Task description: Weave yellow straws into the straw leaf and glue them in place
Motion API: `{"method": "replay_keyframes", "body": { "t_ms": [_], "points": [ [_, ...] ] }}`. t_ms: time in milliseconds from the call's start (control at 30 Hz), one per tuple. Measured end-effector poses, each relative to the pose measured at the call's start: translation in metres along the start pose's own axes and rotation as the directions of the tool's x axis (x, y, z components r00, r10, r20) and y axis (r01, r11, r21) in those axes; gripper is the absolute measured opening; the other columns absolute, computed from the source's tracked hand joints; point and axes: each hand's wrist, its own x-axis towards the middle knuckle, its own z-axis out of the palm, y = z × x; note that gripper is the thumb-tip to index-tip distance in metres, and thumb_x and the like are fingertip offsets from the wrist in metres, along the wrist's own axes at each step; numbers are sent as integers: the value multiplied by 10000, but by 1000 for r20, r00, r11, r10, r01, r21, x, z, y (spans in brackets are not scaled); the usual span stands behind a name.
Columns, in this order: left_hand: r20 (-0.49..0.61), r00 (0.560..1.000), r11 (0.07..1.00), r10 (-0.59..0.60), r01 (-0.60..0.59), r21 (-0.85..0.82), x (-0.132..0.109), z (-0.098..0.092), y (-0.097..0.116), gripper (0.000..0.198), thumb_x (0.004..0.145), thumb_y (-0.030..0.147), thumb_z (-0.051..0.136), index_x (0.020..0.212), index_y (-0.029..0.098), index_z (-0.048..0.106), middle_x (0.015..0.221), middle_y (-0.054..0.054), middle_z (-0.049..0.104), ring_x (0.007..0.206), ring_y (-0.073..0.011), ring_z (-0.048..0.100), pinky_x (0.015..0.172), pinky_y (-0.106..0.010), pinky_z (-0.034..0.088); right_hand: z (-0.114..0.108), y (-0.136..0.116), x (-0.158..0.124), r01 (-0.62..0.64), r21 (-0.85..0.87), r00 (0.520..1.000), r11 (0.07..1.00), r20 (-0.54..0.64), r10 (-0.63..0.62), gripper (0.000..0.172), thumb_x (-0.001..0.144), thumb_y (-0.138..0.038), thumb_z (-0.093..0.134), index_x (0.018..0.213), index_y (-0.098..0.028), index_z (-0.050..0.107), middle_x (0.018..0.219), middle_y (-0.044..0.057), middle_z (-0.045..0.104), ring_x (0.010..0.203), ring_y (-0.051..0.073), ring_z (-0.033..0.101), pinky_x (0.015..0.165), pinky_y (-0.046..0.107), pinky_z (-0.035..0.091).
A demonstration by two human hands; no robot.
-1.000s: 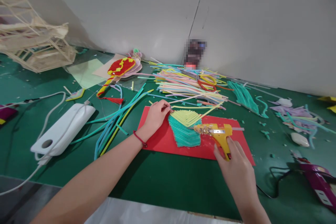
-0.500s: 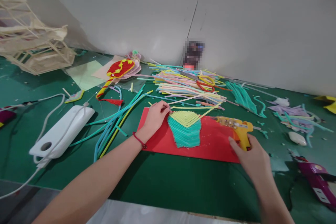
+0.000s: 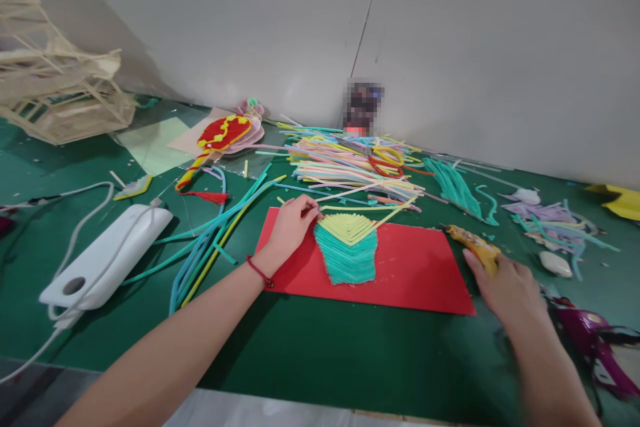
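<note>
L hand (image 3: 291, 227), dark-red cord bracelet (image 3: 260, 272) on the wrist, rests over the L part of a flat red rectangular board (image 3: 420, 267). Its fingers are pinched together at the L end of a thin pale-yellow fuzzy stem (image 3: 360, 208), right by the upper-L corner of the patch. That patch lies on the board, L of its middle: a teal fuzzy-stem lower part (image 3: 350, 263) w/ a pale-yellow chevron-ribbed top (image 3: 347, 227). Another yellow stem (image 3: 395, 213) slants off its R side.

R hand (image 3: 513, 293) is beyond the board's R edge, fingers closed about the rear of a yellow plastic glue gun (image 3: 473, 245) — handle hidden by the hand, nozzle pointing L toward the board's upper-R corner.

Around on the green tabletop (image 3: 375, 360): pastel stem pile (image 3: 345, 170) behind the board, w/ red-and-yellow-handled scissors (image 3: 387, 163) on top; teal stem bundle (image 3: 453, 190) to its R; shiny purple tool (image 3: 590, 337) near the R forearm; white oblong plastic device (image 3: 107, 257) w/ cable, far L — plus a red-and-yellow fuzzy fan (image 3: 224, 132) behind.
</note>
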Motion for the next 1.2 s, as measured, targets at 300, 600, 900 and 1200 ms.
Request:
{"method": "replay_keyframes", "body": {
  "t_ms": [300,600,900,1200],
  "points": [
    [-20,1000,998,-5,6,59,-2,-3,6,79,844,170,536,782,219,549,815,-12,686,816,-185,663,762,-312,508,-16,-110,-22,512,473,812,717,5,-584,391,906,-439,363,913,-196,670,924,99,723,838,232,660,759,353,490],
    [-2,1000,996,23,-22,92,-2,-2,6,66,845,170,555,805,222,559,874,-5,682,860,-181,652,791,-304,495,4,-111,-24,-11,801,845,598,328,-423,444,828,-603,478,772,-185,619,679,63,684,560,189,662,483,303,548],
    [35,999,993,11,-15,117,0,-3,5,40,845,212,540,809,220,553,862,-18,682,821,-189,654,755,-312,504,-10,-115,-36,-180,848,678,498,474,-562,446,825,-616,503,751,-184,581,742,73,718,705,201,724,664,330,607],
    [36,999,988,2,-8,155,-1,-3,12,68,855,245,520,830,198,562,872,-19,684,820,-182,654,774,-317,514,-6,-112,-35,-20,836,697,548,405,-592,372,881,-533,470,764,-202,592,733,49,715,628,149,682,610,265,559]
  ]
}}
